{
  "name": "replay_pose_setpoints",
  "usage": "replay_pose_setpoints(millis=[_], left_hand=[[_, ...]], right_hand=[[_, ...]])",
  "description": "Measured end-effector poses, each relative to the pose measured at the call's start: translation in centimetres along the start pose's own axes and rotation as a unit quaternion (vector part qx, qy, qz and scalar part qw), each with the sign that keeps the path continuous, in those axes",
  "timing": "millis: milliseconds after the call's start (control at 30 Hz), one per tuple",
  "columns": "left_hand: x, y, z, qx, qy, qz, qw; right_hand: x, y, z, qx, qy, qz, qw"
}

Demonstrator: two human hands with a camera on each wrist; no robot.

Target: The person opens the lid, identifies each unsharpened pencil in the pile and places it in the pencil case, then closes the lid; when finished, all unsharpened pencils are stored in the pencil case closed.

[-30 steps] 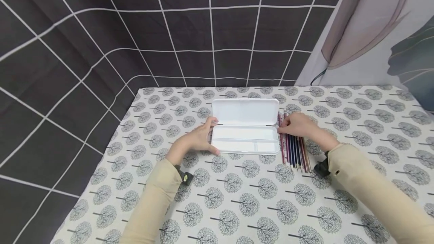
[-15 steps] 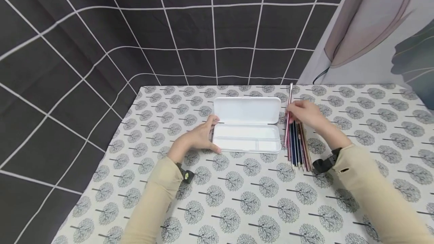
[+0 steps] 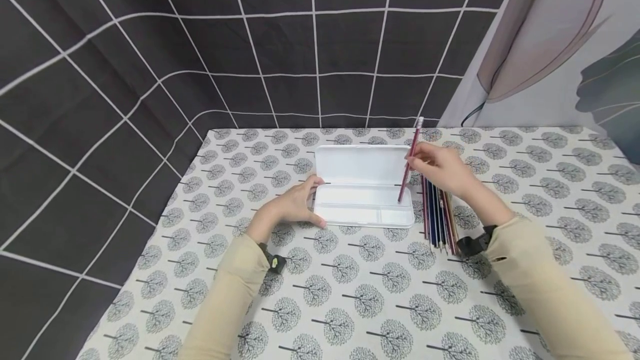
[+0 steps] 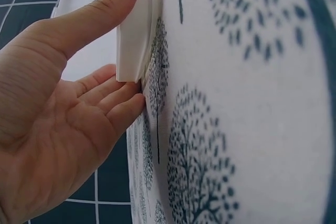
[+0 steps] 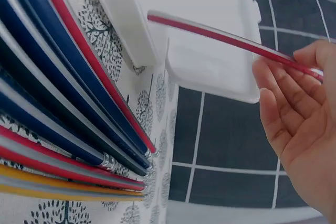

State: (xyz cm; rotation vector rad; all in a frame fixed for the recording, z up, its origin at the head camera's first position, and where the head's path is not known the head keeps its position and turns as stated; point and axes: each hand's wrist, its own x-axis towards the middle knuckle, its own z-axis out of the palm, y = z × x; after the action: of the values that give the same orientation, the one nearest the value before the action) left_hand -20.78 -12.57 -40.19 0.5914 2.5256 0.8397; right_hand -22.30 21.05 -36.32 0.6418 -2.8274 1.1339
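A white pencil case (image 3: 350,196) lies with its lid (image 3: 357,164) raised at the back; a long compartment and smaller front ones show inside. My left hand (image 3: 297,201) grips its left end, thumb on the front side and fingers round the back corner. In the left wrist view that thumb (image 4: 100,14) presses on the case wall. My right hand (image 3: 442,168) pinches a red pencil (image 3: 411,160) near its upper part, tilted, white eraser end up. Its lower end overlaps the long compartment near the right end. The right wrist view shows the same pencil (image 5: 220,36) slanting over the case.
Just right of the case several pencils (image 3: 437,218) lie side by side, dark blue, red and yellowish. A tree-patterned cloth (image 3: 345,293) covers the table. Dark checked fabric (image 3: 280,43) hangs behind and at the left, with a floral curtain (image 3: 550,43) at the right.
The right hand has picked the red pencil up from the left side of the row and brought it left over the case. The left hand stays on the case.
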Motion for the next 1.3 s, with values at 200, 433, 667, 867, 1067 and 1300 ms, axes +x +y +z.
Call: replay_pose_setpoints(millis=[200, 433, 667, 867, 1067, 1300], left_hand=[[0.1, -0.2, 0.0, -0.011, 0.001, 0.001, 0.9999], [0.2, -0.1, -0.1, -0.019, -0.003, -0.002, 0.9998], [0.2, 0.1, -0.1, -0.034, -0.004, -0.010, 0.9993], [0.2, 0.0, 0.0, -0.059, -0.012, -0.015, 0.9981], [0.3, -0.1, 0.1, -0.053, -0.008, -0.015, 0.9985], [0.3, -0.1, 0.0, -0.032, -0.001, -0.016, 0.9994]], right_hand=[[0.5, -0.8, 1.2, -0.043, -0.036, -0.058, 0.997], [0.7, -0.8, 3.0, -0.065, -0.115, -0.112, 0.985], [0.5, -0.2, 4.1, -0.067, -0.174, -0.122, 0.975], [0.2, 0.7, 4.7, -0.068, -0.180, -0.129, 0.973], [-0.4, 0.6, 5.1, -0.096, -0.162, -0.137, 0.973], [-0.7, 1.0, 5.1, -0.101, -0.168, -0.146, 0.970]])
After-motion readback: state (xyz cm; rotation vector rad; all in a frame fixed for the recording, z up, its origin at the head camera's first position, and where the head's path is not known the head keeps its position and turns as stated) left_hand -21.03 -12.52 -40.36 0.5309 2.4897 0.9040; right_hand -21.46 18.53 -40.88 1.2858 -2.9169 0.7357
